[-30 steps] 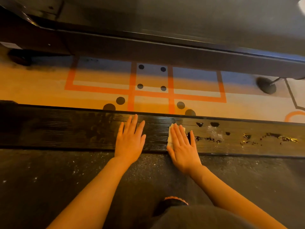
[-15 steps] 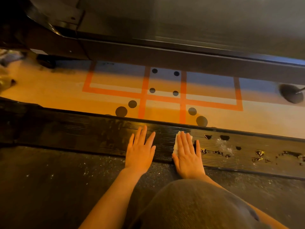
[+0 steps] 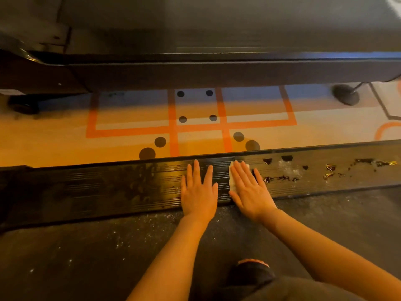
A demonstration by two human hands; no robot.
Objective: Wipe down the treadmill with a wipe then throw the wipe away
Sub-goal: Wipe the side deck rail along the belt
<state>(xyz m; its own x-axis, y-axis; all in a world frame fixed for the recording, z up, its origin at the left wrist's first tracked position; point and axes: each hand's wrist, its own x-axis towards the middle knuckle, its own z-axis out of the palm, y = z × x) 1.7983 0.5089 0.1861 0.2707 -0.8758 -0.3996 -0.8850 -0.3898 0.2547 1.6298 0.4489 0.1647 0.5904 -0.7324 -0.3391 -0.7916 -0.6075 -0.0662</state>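
The treadmill's black ribbed side rail [image 3: 108, 187] runs across the view, with the dusty dark belt [image 3: 86, 257] below it. My right hand [image 3: 249, 190] lies flat with straight fingers, pressing a white wipe [image 3: 232, 179] onto the rail; only the wipe's left and top edges show. My left hand [image 3: 198, 192] rests flat on the rail just left of it, fingers spread and holding nothing. Worn patches and pale residue [image 3: 288, 168] mark the rail to the right of the wipe.
Beyond the rail is a floor [image 3: 54, 140] with orange lines and black dots. A second machine's dark frame [image 3: 217, 72] spans the top, with a round foot [image 3: 346, 94] at right. My knee [image 3: 251, 272] sits at the bottom.
The camera view has swung back and lifted off my knee. Both hands stay flat on the rail, the right one still over the wipe at about the same spot.
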